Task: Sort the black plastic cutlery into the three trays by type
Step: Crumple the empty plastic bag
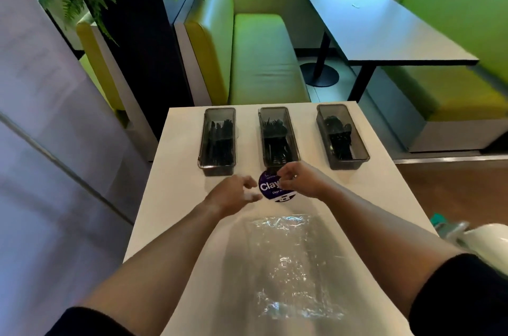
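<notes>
head view, trays: three dark see-through trays stand in a row at the far side of the white table (176, 170), the left tray (203, 140), the middle tray (293, 140) and the right tray (360, 140), well apart from one another.
head view, cutlery: the black plastic cutlery (220, 143) lies inside all three trays; the pieces are too dark and small to tell the type in each.
head view, loose pieces: none shows on the table outside the trays.
head view, progress: judged at or very near the end, with nothing visibly left to sort.
head view, left hand: the left hand (236, 194) hovers just in front of the trays, fingers loosely bent and holding nothing.
head view, right hand: the right hand (295, 179) is near the middle tray's front end, fingers curled inward; whether they pinch anything cannot be told, and no cutlery shows in them.
head view, surroundings: a round purple sticker (268, 188) sits between the hands; a crumpled clear plastic bag (286, 261) lies on the near table; a white object (485, 239) sits at the right edge.
head view, obstructions: nothing stands between the hands and the trays; the bag lies under the forearms.
</notes>
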`<state>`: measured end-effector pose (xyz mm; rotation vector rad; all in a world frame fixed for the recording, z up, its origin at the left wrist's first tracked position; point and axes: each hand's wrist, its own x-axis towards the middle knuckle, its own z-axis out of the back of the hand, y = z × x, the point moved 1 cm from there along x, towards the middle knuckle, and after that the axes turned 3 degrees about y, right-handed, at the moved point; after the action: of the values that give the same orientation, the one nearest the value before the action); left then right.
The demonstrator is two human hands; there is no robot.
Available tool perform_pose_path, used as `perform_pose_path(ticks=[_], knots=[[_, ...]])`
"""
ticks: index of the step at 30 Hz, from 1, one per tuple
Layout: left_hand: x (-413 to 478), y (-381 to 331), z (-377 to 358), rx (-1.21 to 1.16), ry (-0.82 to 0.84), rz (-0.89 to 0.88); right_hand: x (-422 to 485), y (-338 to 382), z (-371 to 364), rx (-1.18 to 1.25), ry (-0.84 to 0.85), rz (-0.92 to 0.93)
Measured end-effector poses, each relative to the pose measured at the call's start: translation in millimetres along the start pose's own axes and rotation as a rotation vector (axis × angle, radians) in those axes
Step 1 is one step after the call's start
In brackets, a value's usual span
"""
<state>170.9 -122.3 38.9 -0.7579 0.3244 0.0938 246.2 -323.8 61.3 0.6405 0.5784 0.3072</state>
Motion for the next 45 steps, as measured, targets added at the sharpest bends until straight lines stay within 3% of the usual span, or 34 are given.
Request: perform_pose_path(ticks=[5, 12, 20, 24, 27, 32, 37, 42, 45], knots=[[-17.5, -20.5, -48.1, 0.132, 0.157, 0.050, -24.5, -53.4, 2.1, -0.155, 0.032, -0.153], [-43.4, -30.9, -105.0, 0.492, 0.127, 0.069, -62.7, -122.1, -9.9, -0.295, 0.117, -0.281], [-62.1, -27.0, -131.7, 0.610, 0.107, 0.216, -74.6, -138.5, -34.1, 0.135, 0.071, -0.376], [-56.9, -22.1, -129.0, 0.654, 0.100, 0.249, -69.7, -127.0, -34.6, 0.126, 0.078, -0.266], [-49.4, -25.5, -118.5, 0.506, 0.052, 0.248, -65.4, -100.8, -19.7, 0.082, 0.077, -0.112], [-36.5, -31.7, -81.3, -0.234, -0.038, 0.226, -57.9, -61.2, 4.1, 0.144, 0.056, 0.039], [-31.6, -29.7, -55.2, -0.625, -0.104, 0.247, -47.5, -43.7, 8.7, 0.031, -0.062, 0.078], [-31.0, -22.4, -48.7, -0.815, -0.092, 0.223, -50.9, -31.7, -5.8, -0.162, -0.229, 0.236], [-30.5, -19.9, -44.5, -0.898, -0.072, 0.186, -52.2, -32.6, -20.0, -0.275, -0.232, 0.317]])
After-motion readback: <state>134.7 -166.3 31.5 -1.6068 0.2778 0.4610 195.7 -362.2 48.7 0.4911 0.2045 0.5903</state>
